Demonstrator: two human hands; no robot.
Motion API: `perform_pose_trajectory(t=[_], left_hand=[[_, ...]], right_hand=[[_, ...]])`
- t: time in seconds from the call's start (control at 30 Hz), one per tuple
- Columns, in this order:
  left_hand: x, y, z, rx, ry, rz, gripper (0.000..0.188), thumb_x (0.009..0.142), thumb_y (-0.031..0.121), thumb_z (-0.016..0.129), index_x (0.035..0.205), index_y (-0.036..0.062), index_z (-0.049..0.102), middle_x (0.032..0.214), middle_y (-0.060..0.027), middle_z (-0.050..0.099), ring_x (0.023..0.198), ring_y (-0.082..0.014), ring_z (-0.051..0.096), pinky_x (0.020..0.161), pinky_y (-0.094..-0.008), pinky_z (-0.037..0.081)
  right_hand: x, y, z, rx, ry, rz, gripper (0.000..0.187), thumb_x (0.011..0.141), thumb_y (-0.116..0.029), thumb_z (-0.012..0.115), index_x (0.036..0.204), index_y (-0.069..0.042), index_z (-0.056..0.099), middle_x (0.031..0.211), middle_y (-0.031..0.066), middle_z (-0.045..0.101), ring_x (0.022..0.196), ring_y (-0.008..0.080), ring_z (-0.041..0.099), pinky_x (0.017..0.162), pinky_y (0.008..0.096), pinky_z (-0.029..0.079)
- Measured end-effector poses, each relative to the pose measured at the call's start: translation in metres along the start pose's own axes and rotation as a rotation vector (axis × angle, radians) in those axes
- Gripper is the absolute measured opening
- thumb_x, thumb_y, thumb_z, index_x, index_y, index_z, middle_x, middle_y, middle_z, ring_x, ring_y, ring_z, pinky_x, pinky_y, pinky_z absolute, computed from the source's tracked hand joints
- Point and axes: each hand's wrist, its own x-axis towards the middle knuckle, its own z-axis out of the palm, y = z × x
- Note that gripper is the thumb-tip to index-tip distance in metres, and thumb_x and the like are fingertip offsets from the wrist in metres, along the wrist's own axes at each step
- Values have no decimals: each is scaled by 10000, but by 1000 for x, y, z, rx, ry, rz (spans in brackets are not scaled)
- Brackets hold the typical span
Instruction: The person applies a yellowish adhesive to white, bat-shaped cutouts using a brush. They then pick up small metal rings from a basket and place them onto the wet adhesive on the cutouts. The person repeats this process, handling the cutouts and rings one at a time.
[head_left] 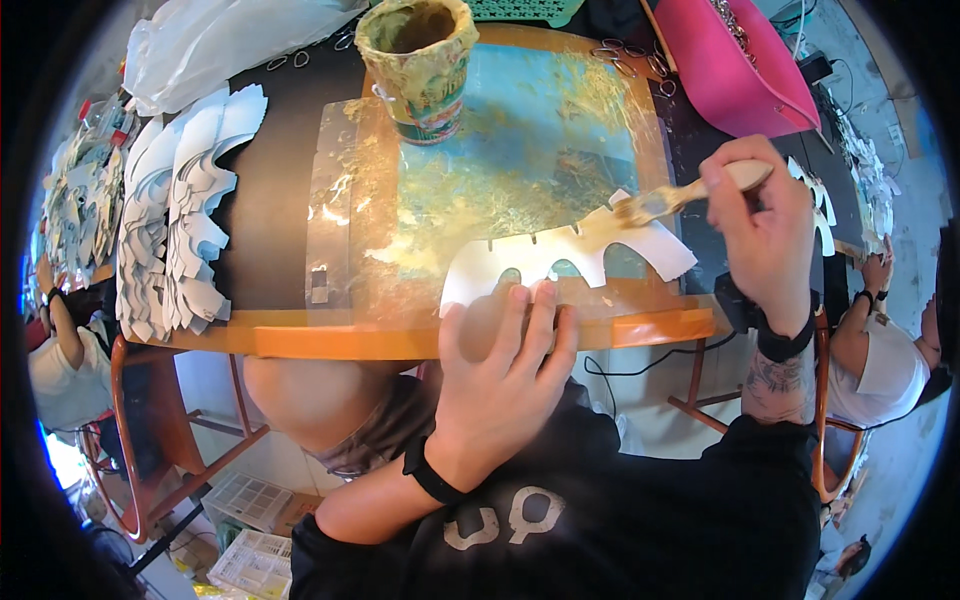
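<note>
While the white, scalloped card cut-out (560, 262) lies flat near the front edge of the round wooden table (330, 340), the left hand (500, 375) pins its lower edge, fingers laid flat and slightly spread, the tips of two resting on the card. At the cut-out's upper right end the bristles of a wooden-handled, glue-caked brush (680, 197) touch the card; the right hand (765, 225) has its fingers curled closed around the handle, with the handle end poking out above the knuckles.

Under the cut-out sits a glue-smeared, blue-green sheet (530, 140) that covers the middle of the table, with a clear plastic panel (335, 200) along its left side. A glue-crusted paper cup (420, 65) stands upright at the far end of that sheet, well apart from both hands. Between cup and cut-out the smeared sheet is bare, so there is room for the brush.

Off to the left, stacks of white cut card shapes (180, 200) crowd the table edge. A pink plastic tray (740, 60) sits at the far right.
</note>
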Motion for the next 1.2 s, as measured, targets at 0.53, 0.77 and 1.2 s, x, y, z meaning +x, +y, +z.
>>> perform_pose_trajectory(t=[0.53,0.77,1.2], left_hand=[[2,2,-2,-1,-17,-5,558,828,297,771,1351,160,634,1567,-102,481,1436,-264,455,1137,-665,211],[1,1,-3,0,-17,4,564,827,297,770,1356,161,627,1570,-107,476,1444,-259,446,1140,-658,207],[-1,-2,0,-3,9,9,591,829,314,761,1379,165,609,1574,-95,473,1454,-242,438,1150,-638,207]], right_hand=[[-11,3,-4,110,249,-33,42,981,-46,662,991,-10,642,799,36,655,659,48,584,574,219,441],[-6,14,6,-27,152,-84,69,980,-73,675,985,-5,660,733,39,637,623,61,552,562,232,428],[-36,-6,-5,29,219,-93,69,988,-75,652,1014,-11,653,822,64,666,685,77,622,611,240,477]])
